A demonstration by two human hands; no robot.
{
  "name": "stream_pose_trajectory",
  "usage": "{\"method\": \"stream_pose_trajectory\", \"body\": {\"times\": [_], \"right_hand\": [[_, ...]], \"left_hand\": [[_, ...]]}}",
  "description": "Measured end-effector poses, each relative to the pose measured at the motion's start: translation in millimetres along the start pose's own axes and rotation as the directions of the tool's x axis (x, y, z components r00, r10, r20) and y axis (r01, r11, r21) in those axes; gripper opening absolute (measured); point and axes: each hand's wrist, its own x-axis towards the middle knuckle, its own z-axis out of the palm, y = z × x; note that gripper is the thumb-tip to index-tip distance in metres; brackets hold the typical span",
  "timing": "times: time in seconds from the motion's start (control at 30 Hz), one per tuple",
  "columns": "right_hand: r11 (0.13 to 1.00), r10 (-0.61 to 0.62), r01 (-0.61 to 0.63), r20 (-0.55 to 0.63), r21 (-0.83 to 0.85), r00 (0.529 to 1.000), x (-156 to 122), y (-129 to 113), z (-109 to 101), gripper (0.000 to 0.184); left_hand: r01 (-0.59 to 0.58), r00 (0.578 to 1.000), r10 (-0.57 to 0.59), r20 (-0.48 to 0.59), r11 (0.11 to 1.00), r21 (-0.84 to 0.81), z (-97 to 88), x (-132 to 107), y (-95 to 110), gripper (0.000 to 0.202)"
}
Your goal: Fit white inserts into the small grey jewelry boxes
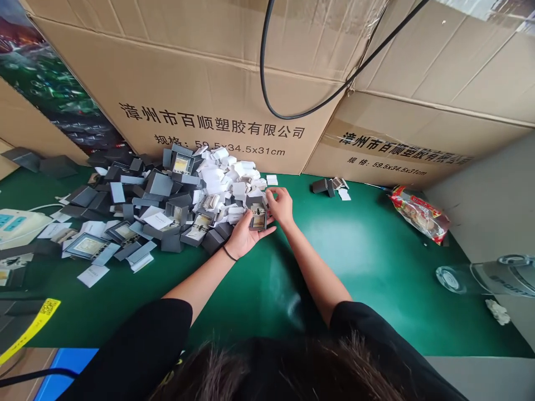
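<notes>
My left hand (243,236) grips a small dark grey box (258,221), tilted up over the table, with its open side facing me. A pale insert with dark marks shows inside it. My right hand (281,207) is at the box's upper right edge, thumb and forefinger pinched together. What they pinch, if anything, is too small to tell. Just left of my hands lies a heap of white cards and folded papers (215,181). Beside it is a heap of dark grey boxes (156,186), several of them open with pale inserts.
Large cardboard cartons (200,83) stand along the back, with a black cable (288,117) hanging before them. A few small pieces (324,186) lie at the back right. Farther right are a red snack packet (420,214) and a clear glass mug (485,278). A white power strip (20,225) sits far left.
</notes>
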Motion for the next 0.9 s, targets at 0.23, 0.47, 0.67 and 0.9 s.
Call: {"method": "stream_pose_trajectory", "body": {"times": [0.23,0.47,0.67,0.9], "right_hand": [[0.998,-0.054,0.054,0.011,-0.037,0.998,12,0,-19,0.015],[0.923,0.294,-0.209,-0.244,0.322,0.924,-12,47,-77,0.027],[0.801,0.352,-0.133,-0.279,0.583,0.893,8,68,-88,0.038],[0.797,0.292,-0.096,-0.242,0.596,0.925,6,63,-79,0.021]], "left_hand": [[0.043,0.999,-0.043,-0.007,0.996,0.084,1.9,-6,1,0.041],[0.221,0.973,-0.219,0.078,0.975,-0.017,31.2,23,-12,0.043],[0.197,0.98,-0.197,0.01,0.98,-0.002,54.2,82,-29,0.035],[0.178,0.98,-0.185,0.069,0.979,0.103,47.6,95,-24,0.041]]}}
